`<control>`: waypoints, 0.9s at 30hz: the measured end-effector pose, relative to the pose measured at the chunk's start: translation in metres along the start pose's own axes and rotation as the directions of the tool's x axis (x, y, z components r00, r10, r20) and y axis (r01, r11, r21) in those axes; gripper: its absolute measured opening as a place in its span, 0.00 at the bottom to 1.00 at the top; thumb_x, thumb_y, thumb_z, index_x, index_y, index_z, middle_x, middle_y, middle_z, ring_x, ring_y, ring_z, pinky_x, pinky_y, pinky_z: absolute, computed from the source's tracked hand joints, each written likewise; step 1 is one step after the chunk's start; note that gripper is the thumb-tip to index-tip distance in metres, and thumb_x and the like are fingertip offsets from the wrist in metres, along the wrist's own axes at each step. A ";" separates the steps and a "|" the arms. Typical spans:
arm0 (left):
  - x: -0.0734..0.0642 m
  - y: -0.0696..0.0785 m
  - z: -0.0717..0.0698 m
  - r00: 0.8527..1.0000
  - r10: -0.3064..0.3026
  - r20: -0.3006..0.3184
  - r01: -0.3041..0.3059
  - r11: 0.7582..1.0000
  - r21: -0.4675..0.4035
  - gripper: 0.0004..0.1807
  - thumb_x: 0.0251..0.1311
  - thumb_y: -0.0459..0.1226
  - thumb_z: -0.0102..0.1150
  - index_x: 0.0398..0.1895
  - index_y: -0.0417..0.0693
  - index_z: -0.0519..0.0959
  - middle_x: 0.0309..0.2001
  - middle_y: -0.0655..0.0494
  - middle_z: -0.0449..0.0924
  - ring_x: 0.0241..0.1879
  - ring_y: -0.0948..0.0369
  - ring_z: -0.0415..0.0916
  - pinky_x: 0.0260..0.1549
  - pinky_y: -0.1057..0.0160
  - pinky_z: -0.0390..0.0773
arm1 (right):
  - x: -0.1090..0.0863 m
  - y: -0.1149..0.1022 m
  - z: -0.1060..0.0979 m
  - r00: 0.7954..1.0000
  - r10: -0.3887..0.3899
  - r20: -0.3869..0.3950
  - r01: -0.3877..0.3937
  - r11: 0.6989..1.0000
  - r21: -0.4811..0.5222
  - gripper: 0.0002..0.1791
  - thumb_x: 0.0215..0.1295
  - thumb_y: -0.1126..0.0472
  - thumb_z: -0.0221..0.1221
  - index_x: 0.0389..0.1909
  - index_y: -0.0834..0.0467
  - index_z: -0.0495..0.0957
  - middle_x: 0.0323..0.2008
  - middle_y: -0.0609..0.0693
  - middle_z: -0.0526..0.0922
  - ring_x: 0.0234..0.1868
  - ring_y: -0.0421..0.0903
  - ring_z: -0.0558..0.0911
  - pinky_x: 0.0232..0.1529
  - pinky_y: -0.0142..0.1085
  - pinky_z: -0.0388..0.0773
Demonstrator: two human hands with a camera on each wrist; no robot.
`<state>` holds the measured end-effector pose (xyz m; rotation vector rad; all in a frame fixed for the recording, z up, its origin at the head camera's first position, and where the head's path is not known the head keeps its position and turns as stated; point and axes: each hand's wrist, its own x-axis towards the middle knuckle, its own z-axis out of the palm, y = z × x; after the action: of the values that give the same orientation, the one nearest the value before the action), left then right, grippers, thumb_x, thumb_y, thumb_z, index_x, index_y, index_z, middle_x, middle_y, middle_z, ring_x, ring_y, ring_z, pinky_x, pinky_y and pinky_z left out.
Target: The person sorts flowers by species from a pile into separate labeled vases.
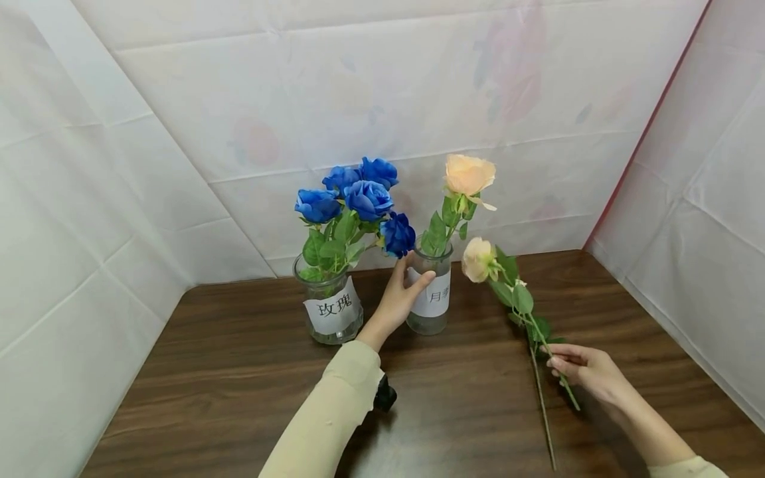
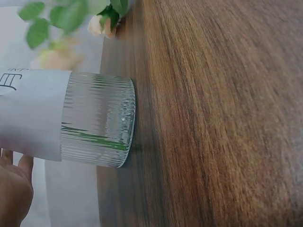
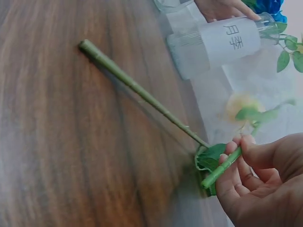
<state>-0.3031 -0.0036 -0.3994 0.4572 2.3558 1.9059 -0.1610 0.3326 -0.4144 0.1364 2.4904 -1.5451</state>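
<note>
My left hand [image 1: 402, 295] grips the side of a clear ribbed glass jar [image 2: 99, 123] with a white paper label, thumb in front and fingers partly hidden. A peach rose [image 1: 470, 176] with green leaves stands in this jar. At the right, my right hand [image 1: 588, 372] pinches a green flower stem [image 3: 221, 166] near its lower end between thumb and fingertips. A pale peach bloom [image 1: 478, 260] is at the far end, raised toward the jar. Beneath it a second stem [image 1: 542, 411] lies on the table, its own bloom mostly hidden by leaves.
Left of the gripped jar stands a wider glass jar [image 1: 317, 335], also labelled, holding several blue roses [image 1: 367, 199]; one leans close to my left hand. Pale cloth [image 1: 358, 86] hangs behind and along both sides of the brown wooden table [image 1: 239, 372].
</note>
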 end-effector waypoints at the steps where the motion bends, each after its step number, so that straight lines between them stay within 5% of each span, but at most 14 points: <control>1: 0.000 0.001 0.000 1.000 0.001 -0.002 -0.001 1.000 -0.002 0.49 0.65 0.64 0.53 0.80 0.53 0.47 0.77 0.49 0.49 0.75 0.50 0.47 0.71 0.50 0.54 | 0.000 -0.002 0.000 1.000 -0.011 -0.011 0.012 1.000 0.007 0.26 0.74 0.64 0.55 0.64 0.78 0.65 0.46 0.60 0.84 0.40 0.43 0.84 0.39 0.34 0.81; 8: 0.000 0.004 -0.002 1.000 -0.006 -0.002 0.006 1.000 -0.002 0.47 0.67 0.61 0.53 0.80 0.53 0.47 0.78 0.49 0.49 0.75 0.48 0.47 0.71 0.49 0.53 | 0.004 -0.023 0.011 0.986 -0.145 -0.082 0.155 0.978 0.137 0.22 0.73 0.66 0.56 0.61 0.76 0.68 0.38 0.46 0.85 0.38 0.40 0.84 0.38 0.32 0.81; 16: 0.000 0.001 -0.003 1.000 -0.014 0.020 0.013 1.000 0.012 0.47 0.66 0.62 0.54 0.80 0.54 0.47 0.77 0.51 0.50 0.75 0.50 0.48 0.70 0.49 0.55 | 0.011 -0.052 0.038 0.930 -0.345 -0.127 0.364 0.818 0.445 0.11 0.72 0.70 0.55 0.52 0.55 0.73 0.38 0.46 0.85 0.38 0.42 0.84 0.42 0.32 0.81; 21: 0.001 0.004 -0.003 1.000 0.000 0.013 0.000 1.000 0.012 0.46 0.66 0.61 0.55 0.80 0.55 0.48 0.77 0.52 0.51 0.75 0.52 0.48 0.70 0.52 0.55 | 0.018 -0.076 0.050 0.913 -0.349 -0.212 0.408 0.743 0.531 0.08 0.73 0.68 0.55 0.50 0.58 0.73 0.40 0.47 0.83 0.42 0.43 0.85 0.47 0.34 0.81; 27: 0.000 0.003 -0.003 1.000 0.003 0.013 -0.003 1.000 -0.005 0.46 0.66 0.60 0.55 0.79 0.56 0.48 0.77 0.52 0.51 0.76 0.53 0.47 0.71 0.52 0.54 | 0.033 -0.103 0.061 0.865 -0.330 -0.378 0.495 0.681 0.539 0.08 0.72 0.63 0.57 0.49 0.61 0.75 0.37 0.49 0.84 0.39 0.43 0.86 0.46 0.36 0.82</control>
<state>-0.3036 -0.0056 -0.3961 0.4717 2.3434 1.9044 -0.2047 0.2315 -0.3579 -0.1731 2.1467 -2.6760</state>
